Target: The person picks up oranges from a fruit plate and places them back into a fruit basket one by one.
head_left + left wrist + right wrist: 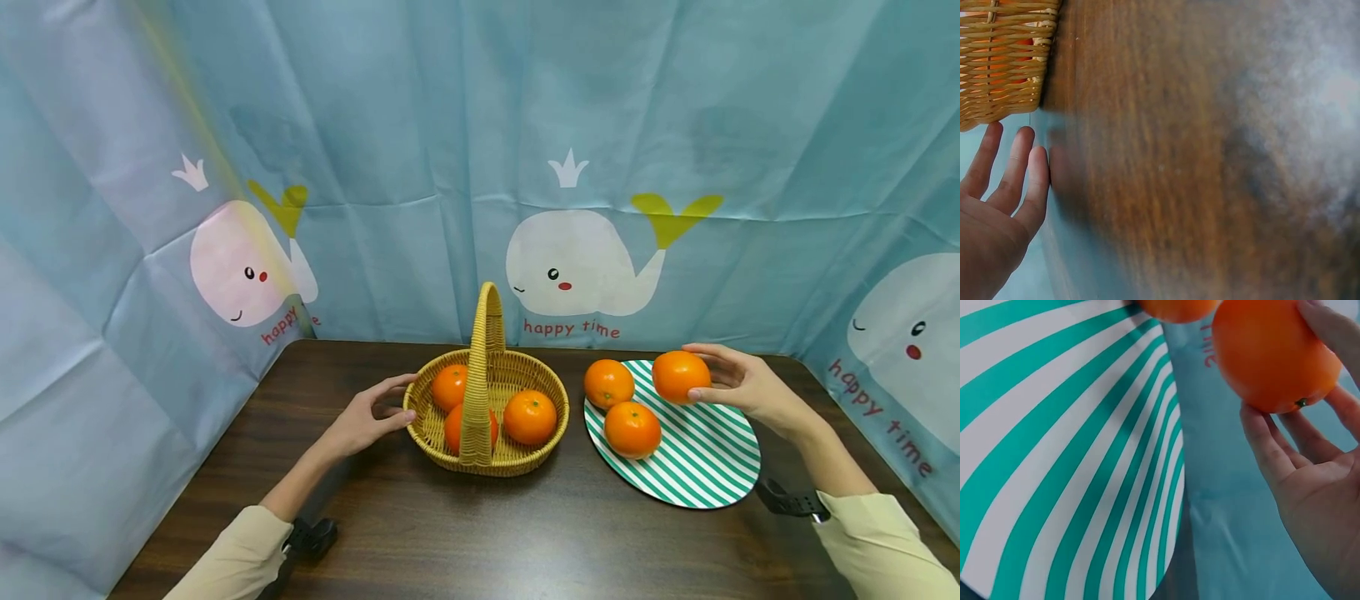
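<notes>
My right hand holds an orange between thumb and fingers, above the far part of a green-and-white striped round mat. In the right wrist view the fingertips press round that orange, its green stem spot facing the palm. Two more oranges, one behind and one in front, sit at the mat's left side. My left hand touches the left rim of a yellow wicker basket with thumb and fingertips, its fingers extended. Three oranges lie in the basket, one partly hidden by the handle.
The dark wooden table carries the basket at its middle and the mat to the right. A pale blue curtain with whale prints hangs behind the table and along both sides. The basket's tall handle arches above its middle.
</notes>
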### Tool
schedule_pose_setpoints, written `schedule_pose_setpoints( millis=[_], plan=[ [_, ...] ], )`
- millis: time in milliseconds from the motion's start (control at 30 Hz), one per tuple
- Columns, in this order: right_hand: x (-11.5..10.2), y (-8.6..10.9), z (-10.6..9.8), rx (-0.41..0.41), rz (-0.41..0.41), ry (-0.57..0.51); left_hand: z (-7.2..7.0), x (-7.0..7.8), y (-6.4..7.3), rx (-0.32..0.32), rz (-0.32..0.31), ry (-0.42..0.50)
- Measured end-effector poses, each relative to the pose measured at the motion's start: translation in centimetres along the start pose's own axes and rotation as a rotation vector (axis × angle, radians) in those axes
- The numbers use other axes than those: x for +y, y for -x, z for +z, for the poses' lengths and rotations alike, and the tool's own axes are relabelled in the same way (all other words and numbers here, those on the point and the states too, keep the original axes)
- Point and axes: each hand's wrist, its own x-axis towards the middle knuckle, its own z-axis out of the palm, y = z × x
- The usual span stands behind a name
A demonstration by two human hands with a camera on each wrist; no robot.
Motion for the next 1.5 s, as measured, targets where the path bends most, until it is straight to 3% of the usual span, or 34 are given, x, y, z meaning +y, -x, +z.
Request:
schedule_pose_setpoints(
  millis=[333,867,1500],
  plan=[
    [-1.7,-1.4,0.5,0.009,-0.040,0.017,-0.2,0.3,-0.2,0.003,0.012,-0.005],
    [-3.3,-3.5,2.0,-0.005,-0.046,-0.064,0.0,0.1,0.0,-0.002,0.016,-0.018],
    [-5.5,-6.1,4.4,-0.116,-0.120,-0.119,0.0,0.3,0.1,0.001,0.016,-0.048]
  ],
)
